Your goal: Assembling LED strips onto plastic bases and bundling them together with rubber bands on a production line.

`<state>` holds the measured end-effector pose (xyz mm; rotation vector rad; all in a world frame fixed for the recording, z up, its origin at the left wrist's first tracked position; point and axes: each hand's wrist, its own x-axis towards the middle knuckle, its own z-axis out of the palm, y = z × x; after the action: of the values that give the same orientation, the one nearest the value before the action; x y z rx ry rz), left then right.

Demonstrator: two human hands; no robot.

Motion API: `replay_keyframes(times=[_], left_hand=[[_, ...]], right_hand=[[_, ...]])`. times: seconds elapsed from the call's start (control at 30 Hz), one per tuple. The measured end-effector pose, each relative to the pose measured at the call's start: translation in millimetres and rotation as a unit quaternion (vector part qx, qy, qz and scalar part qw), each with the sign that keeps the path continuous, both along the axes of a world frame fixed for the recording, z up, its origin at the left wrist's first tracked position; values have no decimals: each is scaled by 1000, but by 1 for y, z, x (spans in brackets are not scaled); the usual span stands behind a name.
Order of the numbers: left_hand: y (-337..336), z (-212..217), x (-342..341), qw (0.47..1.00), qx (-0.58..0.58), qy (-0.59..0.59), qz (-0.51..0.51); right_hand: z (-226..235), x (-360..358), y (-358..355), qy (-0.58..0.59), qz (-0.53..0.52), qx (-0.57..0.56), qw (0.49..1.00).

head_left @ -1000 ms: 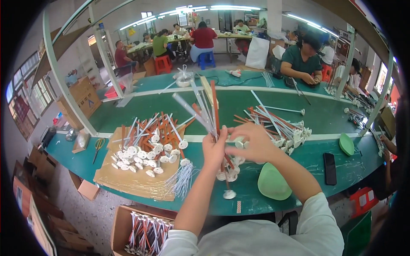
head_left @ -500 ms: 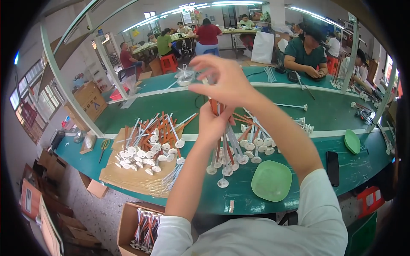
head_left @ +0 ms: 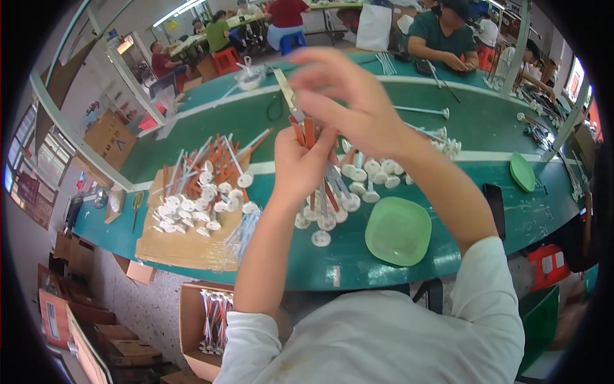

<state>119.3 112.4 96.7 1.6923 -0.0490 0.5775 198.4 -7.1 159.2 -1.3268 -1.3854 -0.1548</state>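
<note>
Head view: both hands dropped slightly nearer since half second ago, bundle lowered with them. Left hand (head_left: 300, 168) clenched round bundle of rods (head_left: 323, 185), disc ends hanging over green table (head_left: 448, 147). Right hand (head_left: 345, 96) pinches single rod (head_left: 286, 95) above bundle. Green plate (head_left: 398, 230) just right; cardboard sheet (head_left: 185, 246) with loose pieces left.

Green table (head_left: 256, 125) carried a cardboard sheet (head_left: 185, 246) piled with disc-footed rods (head_left: 198, 192), a green plate (head_left: 398, 230), a dark phone (head_left: 494, 208), loose white discs (head_left: 321, 238).
</note>
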Motion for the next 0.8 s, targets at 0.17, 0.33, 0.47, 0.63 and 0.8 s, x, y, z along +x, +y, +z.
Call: replay_keyframes(times=[0.17,0.33,0.47,0.63,0.8], left_hand=[[0,28,-6,995,-60,-61,-58],[-9,24,-30,999,25,-44,-18],[28,-33,-62,980,138,-135,46],[21,-92,-60,989,142,40,-3],[17,-102,-51,994,-58,86,-27]], right_hand=[[-74,3,-20,10,-19,-99,995],[-102,-24,12,153,47,-121,980],[-106,-26,12,325,131,-109,930],[-110,-36,31,103,82,-136,982],[-89,-43,28,171,40,-97,980]])
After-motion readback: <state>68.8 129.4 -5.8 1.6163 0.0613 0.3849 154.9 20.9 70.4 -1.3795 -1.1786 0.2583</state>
